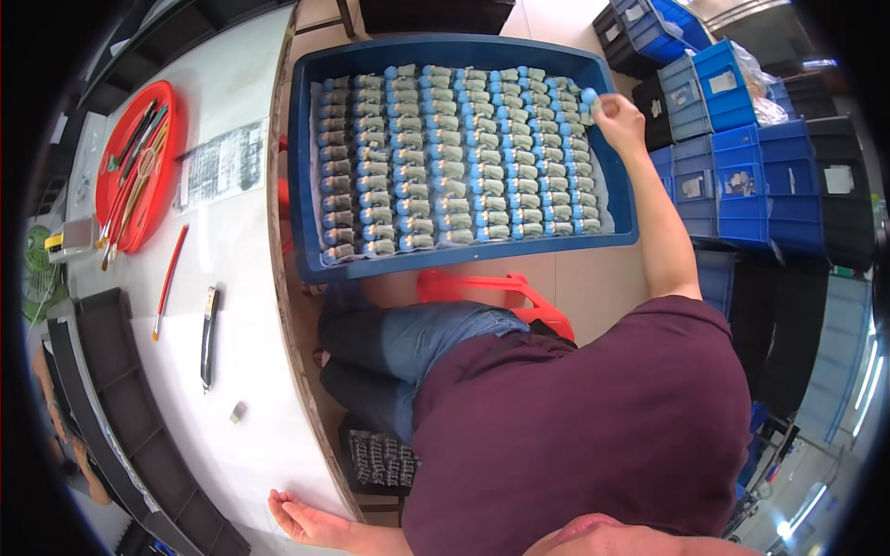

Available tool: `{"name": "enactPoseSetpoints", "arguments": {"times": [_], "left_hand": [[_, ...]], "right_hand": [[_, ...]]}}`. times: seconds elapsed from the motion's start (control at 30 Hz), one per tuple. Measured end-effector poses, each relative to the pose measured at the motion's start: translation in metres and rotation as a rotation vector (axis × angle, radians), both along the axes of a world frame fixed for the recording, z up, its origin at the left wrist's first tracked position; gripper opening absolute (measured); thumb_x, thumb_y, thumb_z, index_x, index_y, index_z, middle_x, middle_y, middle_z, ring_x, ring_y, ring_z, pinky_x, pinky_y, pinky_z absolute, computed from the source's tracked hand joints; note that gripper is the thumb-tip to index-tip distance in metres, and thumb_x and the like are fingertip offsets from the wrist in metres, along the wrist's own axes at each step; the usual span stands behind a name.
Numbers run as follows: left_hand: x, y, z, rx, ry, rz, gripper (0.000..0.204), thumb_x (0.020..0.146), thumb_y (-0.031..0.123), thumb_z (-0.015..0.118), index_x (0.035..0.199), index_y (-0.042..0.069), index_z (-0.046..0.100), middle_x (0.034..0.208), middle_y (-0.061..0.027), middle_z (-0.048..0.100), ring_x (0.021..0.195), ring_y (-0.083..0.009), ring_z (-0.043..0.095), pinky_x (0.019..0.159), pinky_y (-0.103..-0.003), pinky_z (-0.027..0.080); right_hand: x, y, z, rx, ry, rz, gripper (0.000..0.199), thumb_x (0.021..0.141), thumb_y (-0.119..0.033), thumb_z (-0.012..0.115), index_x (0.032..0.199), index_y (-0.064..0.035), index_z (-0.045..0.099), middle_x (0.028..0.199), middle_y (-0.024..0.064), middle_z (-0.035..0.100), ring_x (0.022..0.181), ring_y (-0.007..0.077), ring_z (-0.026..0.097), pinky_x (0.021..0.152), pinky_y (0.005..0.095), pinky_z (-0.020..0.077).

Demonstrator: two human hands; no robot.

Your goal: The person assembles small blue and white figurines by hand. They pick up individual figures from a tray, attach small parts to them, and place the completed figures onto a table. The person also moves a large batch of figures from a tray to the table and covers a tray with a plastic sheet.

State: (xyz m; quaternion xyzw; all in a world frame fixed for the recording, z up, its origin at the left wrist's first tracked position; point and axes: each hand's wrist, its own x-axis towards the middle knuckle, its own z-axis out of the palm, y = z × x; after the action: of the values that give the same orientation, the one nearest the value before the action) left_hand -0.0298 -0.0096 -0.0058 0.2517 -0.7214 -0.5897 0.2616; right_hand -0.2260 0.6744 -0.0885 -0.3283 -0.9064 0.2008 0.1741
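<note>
My right hand (621, 122) reaches to the far right corner of a large blue tray (464, 254). Its fingertips are closed on a small figurine (589, 96) with a round blue top; the hand hides the lower part. Similar little pieces (447, 151), blue at one end and grey-green at the other, lie in rows on a white liner in the tray. My left hand (306, 521) rests at the edge of the white table (250, 371), empty, with its fingers loosely bent and apart from any tool.
Brushes and tools lie in a red round tray (170, 176). A red-handled brush (171, 283), a black cutter-like tool (209, 338) and a small grey block (238, 411) are on the table. Blue bins (742, 181) stack at right; a red stool (538, 301) stands below the tray.
</note>
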Motion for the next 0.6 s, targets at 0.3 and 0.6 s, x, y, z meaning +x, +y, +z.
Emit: {"name": "enactPoseSetpoints", "arguments": {"times": [0.3, 0.6], "left_hand": [[-0.006, 0.005, 0.002, -0.051, -0.022, 0.003, 0.027, 0.093, 0.007, 0.046, 0.116, -0.006, 0.052, 0.116, -0.0115, 0.054, 0.104, -0.0167, 0.051, 0.092, -0.027, 0.040], [-0.006, 0.014, 0.006, -0.087, -0.044, 0.047, 0.027, 0.093, 0.007, 0.047, 0.116, -0.006, 0.052, 0.116, -0.0117, 0.055, 0.105, -0.0166, 0.050, 0.092, -0.027, 0.040]], "right_hand": [[0.045, 0.006, -0.073, 0.265, -0.289, -0.117, 0.021, 0.071, -0.014, 0.065, 0.090, -0.0049, 0.062, 0.086, 0.0181, 0.064, 0.083, 0.0351, 0.063, 0.077, 0.0424, 0.0504], [0.047, 0.006, -0.089, 0.248, -0.277, -0.088, 0.020, 0.074, -0.018, 0.068, 0.088, -0.0054, 0.062, 0.089, 0.0170, 0.061, 0.084, 0.0342, 0.062, 0.074, 0.0415, 0.0511]]}}
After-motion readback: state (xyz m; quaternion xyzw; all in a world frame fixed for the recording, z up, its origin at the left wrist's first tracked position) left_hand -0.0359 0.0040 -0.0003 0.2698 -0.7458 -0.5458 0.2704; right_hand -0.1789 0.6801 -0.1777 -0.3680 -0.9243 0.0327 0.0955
